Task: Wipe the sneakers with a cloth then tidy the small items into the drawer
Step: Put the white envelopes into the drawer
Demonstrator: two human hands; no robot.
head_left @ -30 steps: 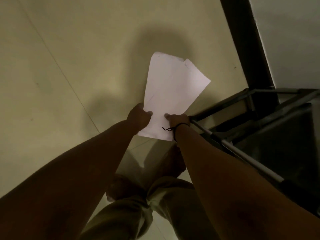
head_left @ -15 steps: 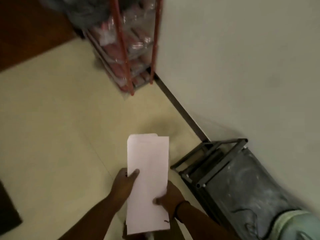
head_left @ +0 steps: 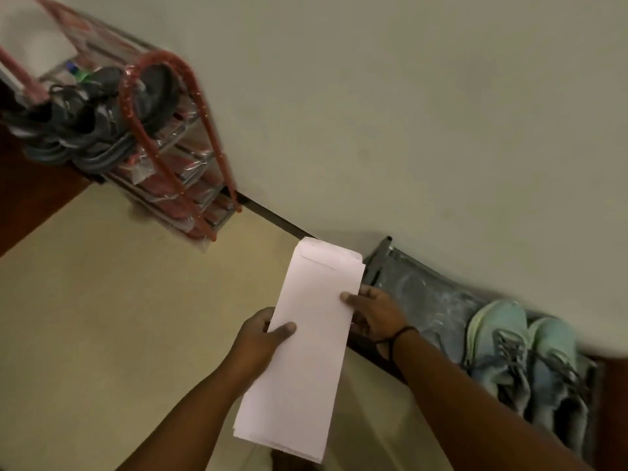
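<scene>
We hold a long white paper envelope stack (head_left: 306, 338) with both hands. Our left hand (head_left: 256, 341) pinches its left edge, with the thumb curled on top and the other fingers hidden under the paper. Our right hand (head_left: 373, 314) grips the right edge, thumb on top and fingers curled behind. The paper's long side points away from us, toward the pale wall (head_left: 407, 113), so it sticks out past our fingers at the far end and hangs back toward us at the near end. The pair of mint green sneakers (head_left: 523, 351) sits to the right of our right fingers, on a low grey metal rack (head_left: 418, 294), so the right hand is the nearer one. Far off to the left of our left fingers stands a red wire shoe rack (head_left: 176, 147) with dark shoes (head_left: 85, 124) on top. We see no drawer and no cloth here. We think the papers are small items to put away, so we must find the drawer first.
</scene>
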